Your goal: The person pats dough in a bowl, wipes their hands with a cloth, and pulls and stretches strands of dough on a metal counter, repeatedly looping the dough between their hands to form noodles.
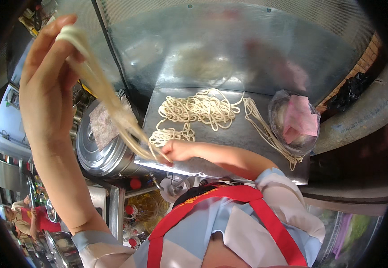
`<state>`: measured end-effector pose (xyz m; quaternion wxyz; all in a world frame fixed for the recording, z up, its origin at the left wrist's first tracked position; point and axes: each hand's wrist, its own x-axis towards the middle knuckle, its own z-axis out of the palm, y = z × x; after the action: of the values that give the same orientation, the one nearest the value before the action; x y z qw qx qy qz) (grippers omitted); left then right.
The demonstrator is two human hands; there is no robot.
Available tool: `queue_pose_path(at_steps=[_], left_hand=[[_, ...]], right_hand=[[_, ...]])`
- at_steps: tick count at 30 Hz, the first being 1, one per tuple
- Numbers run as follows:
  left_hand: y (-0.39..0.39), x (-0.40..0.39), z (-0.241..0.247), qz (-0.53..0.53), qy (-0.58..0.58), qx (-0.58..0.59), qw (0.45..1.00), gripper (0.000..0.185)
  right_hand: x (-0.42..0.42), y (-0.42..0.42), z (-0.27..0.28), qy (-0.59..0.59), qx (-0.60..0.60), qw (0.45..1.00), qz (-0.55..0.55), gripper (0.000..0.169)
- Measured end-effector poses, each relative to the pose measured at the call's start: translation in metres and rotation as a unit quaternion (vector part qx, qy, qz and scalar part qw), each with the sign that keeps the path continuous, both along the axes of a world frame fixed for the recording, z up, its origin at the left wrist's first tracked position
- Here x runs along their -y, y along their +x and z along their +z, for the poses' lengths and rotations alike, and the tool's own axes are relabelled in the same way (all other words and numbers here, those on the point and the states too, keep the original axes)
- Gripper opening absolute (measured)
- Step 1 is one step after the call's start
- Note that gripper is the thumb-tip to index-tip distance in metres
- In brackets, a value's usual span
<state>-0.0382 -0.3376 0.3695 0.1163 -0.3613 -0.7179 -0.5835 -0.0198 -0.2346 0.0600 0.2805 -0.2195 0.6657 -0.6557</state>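
My left hand point(50, 77) is raised at the upper left, with loops of pale noodle dough strands point(102, 92) over its fingers. The strands are blurred and slant down to my right hand point(179, 150) at the front left of the metal worktop point(210, 142), whose fingers are closed on their lower end. Behind my right hand lies a small heap of coiled strands point(172, 135), and beyond it a larger tangled heap point(199, 109). A separate looped bundle of strands point(264, 129) lies to the right, its near end beside a plastic-covered bowl.
The plastic-wrapped bowl point(277, 110) carries a pink cloth point(300, 119). Left of the worktop stands a large lidded metal pot point(95, 154) with a cloth point(105, 124) on its lid. A metal panel point(194, 50) rises behind. Oil bottles point(147, 207) stand below; another person point(30, 217) is at the far lower left.
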Motion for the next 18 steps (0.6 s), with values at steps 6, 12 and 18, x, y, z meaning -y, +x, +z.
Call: queue_pose_path(at_steps=[6,12,18], left_hand=[[0.000,0.026,-0.079,0.065,0.019,0.164,0.984,0.014],[0.065,-0.011,-0.338,-0.091,-0.024,0.519,0.850,0.023],[0.083,-0.049,-0.415,-0.020,-0.313,0.125,0.941,0.023]], right_hand=[[-0.166,0.128,0.021,0.160,0.054,0.973,-0.157,0.017],[-0.247,0.265,-0.001,0.572,0.097,0.808,-0.102,0.015],[-0.254,0.308,-0.021,0.680,0.090,0.715,-0.136,0.017]])
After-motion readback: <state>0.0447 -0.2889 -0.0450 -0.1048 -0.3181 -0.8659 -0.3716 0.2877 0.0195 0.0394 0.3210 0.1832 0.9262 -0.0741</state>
